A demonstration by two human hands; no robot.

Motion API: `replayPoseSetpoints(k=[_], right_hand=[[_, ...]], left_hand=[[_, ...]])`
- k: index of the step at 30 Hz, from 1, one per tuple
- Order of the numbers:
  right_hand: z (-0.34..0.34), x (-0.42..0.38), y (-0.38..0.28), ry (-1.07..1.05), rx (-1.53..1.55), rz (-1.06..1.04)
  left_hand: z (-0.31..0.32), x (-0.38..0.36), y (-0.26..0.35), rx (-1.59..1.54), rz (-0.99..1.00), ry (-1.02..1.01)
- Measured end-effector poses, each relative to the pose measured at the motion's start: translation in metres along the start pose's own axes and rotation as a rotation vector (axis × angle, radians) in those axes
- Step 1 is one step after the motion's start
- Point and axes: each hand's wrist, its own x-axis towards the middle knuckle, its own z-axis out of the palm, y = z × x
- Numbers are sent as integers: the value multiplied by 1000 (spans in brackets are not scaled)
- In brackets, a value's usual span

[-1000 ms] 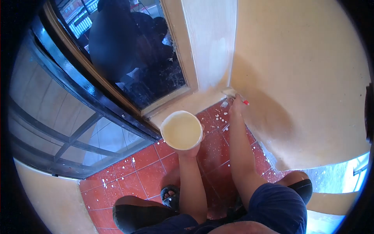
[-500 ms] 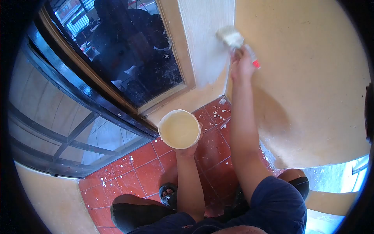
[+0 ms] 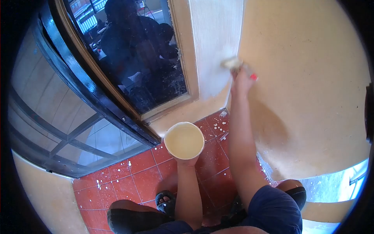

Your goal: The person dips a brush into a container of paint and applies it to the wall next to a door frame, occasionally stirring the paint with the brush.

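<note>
Two hands, head view. R. hand (image 3: 242,81): fingers closed round the handle of a flat brush (image 3: 232,62), red handle end projecting beyond the hand. Bristles lie at the white strip (image 3: 214,35) of wall, near the corner where it meets the tan wall (image 3: 307,85); contact hard to confirm owing to blur. L. hand (image 3: 187,161): fingers grasp a round tub (image 3: 165,141) from below & the near side, i.e. well beneath the brush & apart from it. Tub approx. level, opening up, w/ cream-coloured liquid (image 3: 184,141) inside.

Surroundings: wood-framed glass pane (image 3: 152,74) L. of strip, carrying a dark reflection; dark metal grille (image 3: 69,138) farther L.; red tile floor (image 3: 144,181) below, w/ pale spots & splashes. R. forearm (image 3: 242,132) passes in front of part of the floor & the wall's lower edge; tub & L. forearm (image 3: 189,195) cover more tiles. One sandal (image 3: 165,201) shows beside the L. forearm.

Obscured: most L. fingers, under the tub; exact grip of individual R. fingers, blurred; tub base & depth of liquid, not discernible. Strip cut off at top; dark-blue sleeve (image 3: 276,208) cut off at bottom; corners black.
</note>
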Motion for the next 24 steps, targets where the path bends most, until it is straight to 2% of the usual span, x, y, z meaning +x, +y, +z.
replayPoseSetpoints(k=[4,8,13,17,18,22,24], right_hand=[[49,25,-55,-48,144,49],[24,14,-42,-81,354,84],[-57,-24,46,57,98,193],[-76,-41,46,111,-73,268],[-64,-42,41,108,-79,273],[26,-30,-5,-44,34,-2],[66,-24,-40,-38,97,-29]], left_hand=[[3,-1,0,18,11,-11],[-1,6,-3,-50,-5,-43],[6,2,-8,-1,10,76],[-9,8,-7,41,61,31],[-12,7,-7,29,46,20],[-18,0,-7,11,-3,71],[-19,1,-6,18,-4,29]])
